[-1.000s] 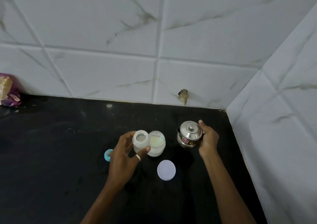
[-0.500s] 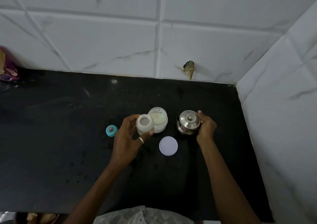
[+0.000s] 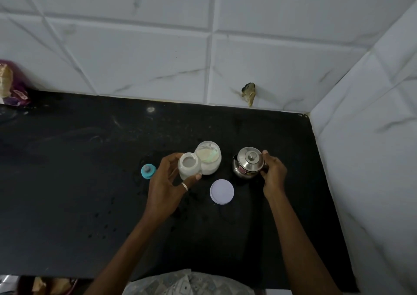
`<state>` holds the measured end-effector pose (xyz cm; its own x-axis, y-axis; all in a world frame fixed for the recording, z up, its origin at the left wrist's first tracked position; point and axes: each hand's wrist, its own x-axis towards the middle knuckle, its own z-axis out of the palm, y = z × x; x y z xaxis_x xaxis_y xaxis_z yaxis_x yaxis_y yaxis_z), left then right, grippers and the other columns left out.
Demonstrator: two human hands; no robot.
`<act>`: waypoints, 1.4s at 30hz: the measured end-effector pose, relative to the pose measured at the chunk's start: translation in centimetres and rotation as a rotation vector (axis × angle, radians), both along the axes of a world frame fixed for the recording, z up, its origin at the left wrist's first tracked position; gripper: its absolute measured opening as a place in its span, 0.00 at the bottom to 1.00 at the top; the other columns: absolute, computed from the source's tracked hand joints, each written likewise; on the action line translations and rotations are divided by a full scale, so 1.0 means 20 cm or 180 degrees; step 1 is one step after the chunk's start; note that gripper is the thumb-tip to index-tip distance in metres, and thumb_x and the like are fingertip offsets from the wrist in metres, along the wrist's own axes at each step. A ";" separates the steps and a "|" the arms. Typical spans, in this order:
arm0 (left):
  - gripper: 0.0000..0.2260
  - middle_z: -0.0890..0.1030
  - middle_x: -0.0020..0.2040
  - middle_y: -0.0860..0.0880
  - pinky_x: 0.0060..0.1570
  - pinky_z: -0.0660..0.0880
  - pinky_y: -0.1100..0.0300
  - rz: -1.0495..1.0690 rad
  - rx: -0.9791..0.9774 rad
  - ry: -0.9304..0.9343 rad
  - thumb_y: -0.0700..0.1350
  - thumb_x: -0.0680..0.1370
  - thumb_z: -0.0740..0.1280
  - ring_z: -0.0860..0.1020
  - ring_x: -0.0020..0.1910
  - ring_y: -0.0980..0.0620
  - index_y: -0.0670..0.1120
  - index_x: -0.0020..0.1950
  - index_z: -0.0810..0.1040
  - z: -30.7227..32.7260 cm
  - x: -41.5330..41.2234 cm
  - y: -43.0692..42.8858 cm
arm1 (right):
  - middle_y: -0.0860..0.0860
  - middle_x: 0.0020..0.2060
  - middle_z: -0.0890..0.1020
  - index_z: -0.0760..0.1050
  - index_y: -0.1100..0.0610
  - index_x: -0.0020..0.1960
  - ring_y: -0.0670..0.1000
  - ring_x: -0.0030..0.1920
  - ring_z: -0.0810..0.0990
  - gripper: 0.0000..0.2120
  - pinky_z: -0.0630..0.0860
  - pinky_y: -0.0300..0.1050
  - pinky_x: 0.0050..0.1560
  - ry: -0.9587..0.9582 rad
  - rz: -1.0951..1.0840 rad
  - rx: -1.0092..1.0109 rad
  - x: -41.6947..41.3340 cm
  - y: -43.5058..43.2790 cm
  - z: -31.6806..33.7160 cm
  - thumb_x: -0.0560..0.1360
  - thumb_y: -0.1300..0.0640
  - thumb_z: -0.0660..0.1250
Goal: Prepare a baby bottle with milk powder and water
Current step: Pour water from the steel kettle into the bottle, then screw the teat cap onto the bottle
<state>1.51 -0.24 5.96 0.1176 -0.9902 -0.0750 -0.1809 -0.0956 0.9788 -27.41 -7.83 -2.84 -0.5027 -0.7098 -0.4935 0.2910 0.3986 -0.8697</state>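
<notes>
- At the middle of the black desk (image 3: 67, 170), the left hand (image 3: 165, 188) holds the open baby bottle (image 3: 189, 166) upright. Its fingers (image 3: 172, 159) curl round the far side and the thumb pinches the near side. The bottle is touching or just beside the powder jar (image 3: 208, 159); whether it rests on the desk or is lifted I cannot tell.
- Right of the jar, the right hand (image 3: 273, 175) grips the steel kettle (image 3: 248, 162), fingers curled at its side and the thumb tip by the lid's rim. The handle itself is hidden under the hand.
- The step in hand looks like bringing water to the bottle.
- To do it well, keep the bottle level and draw it clear of the uncovered jar, so no water splashes into the powder.
- Tilt the kettle slowly with the spout over the narrow mouth, and steady its lid so it does not slip off.
- The bottle mouth is small, so a thin stream is the safer choice.
- Count: one baby bottle, one powder jar, one steel kettle with its lid on, and one round white lid (image 3: 221, 191) lying flat near the jar.
- Also one blue teat cap (image 3: 148, 171) left of the hand, and one crumpled packet (image 3: 11, 84) at the far left edge.
</notes>
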 end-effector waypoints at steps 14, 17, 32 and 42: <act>0.26 0.83 0.62 0.54 0.64 0.78 0.52 -0.0129 0.0022 0.0282 0.43 0.69 0.80 0.82 0.63 0.55 0.56 0.63 0.75 -0.02 0.12 0.20 | 0.51 0.52 0.81 0.75 0.58 0.62 0.47 0.51 0.80 0.22 0.78 0.46 0.49 0.0472 -0.0478 0.0242 0.23 0.47 0.05 0.78 0.42 0.70; 0.25 0.83 0.61 0.58 0.63 0.78 0.57 -0.0073 0.0063 0.0326 0.41 0.70 0.80 0.82 0.62 0.57 0.55 0.63 0.76 -0.04 0.19 0.26 | 0.51 0.51 0.82 0.76 0.59 0.61 0.49 0.52 0.81 0.20 0.78 0.46 0.47 0.0608 -0.0284 0.0181 0.38 0.54 0.09 0.79 0.45 0.70; 0.26 0.82 0.59 0.63 0.56 0.78 0.68 0.0661 0.0102 0.0318 0.41 0.70 0.81 0.80 0.61 0.63 0.57 0.63 0.75 -0.20 0.78 0.34 | 0.46 0.53 0.83 0.77 0.50 0.59 0.44 0.53 0.83 0.13 0.78 0.37 0.52 0.1317 0.2068 0.0130 1.31 0.38 0.18 0.76 0.53 0.75; 0.28 0.81 0.59 0.60 0.53 0.77 0.72 0.0773 0.0036 0.0212 0.42 0.71 0.81 0.80 0.59 0.65 0.63 0.62 0.74 -0.28 0.98 0.23 | 0.52 0.72 0.71 0.68 0.52 0.75 0.51 0.72 0.70 0.29 0.65 0.38 0.67 0.2808 0.3223 0.0058 1.61 0.17 0.11 0.77 0.58 0.73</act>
<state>21.12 4.37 0.34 0.3463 -0.9326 -0.1016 -0.0864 -0.1395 0.9864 4.81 -4.43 -0.63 0.0831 -0.9526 -0.2925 -0.7877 0.1170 -0.6049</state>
